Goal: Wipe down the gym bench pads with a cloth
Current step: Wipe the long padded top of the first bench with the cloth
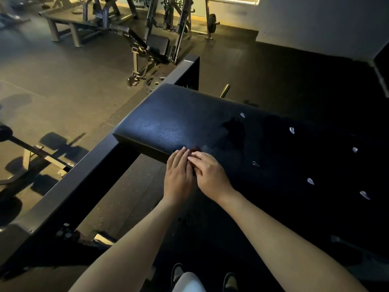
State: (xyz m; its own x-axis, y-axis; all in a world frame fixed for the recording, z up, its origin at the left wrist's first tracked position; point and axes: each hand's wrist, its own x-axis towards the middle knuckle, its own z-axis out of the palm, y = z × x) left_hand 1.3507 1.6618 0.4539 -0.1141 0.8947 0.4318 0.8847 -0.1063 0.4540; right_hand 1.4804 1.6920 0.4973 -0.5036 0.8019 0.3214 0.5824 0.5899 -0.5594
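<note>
Closest in, under the wrists: dark shoes (pixel 177 275) on dark floor. Both bare forearms reaching forward, meeting at the near edge of the bench pad (pixel 168 123).

Left hand (pixel 179 173) flat, fingers straight and close together, tips on the pad edge. Right hand (pixel 210 175) just beside it, touching it, fingers stretched toward the left fingertips, also lying flat, not curled.

Dark red cloth (pixel 194 149) only a sliver, showing between and just past the fingertips of both hands, on the pad. Rest hidden under the hands. Cannot tell if any finger pinches it.

Beyond the right hand: darker blotch (pixel 235 131) on the black pad surface. Further right of the right hand: scattered small pale marks (pixel 291 130) on the pad.

Left of the left hand: dark steel frame beam (pixel 84 169) running diagonally away past the pad.

Far past the fingertips: another bench machine (pixel 147 39), and a weight plate (pixel 212 23) near the wall.
</note>
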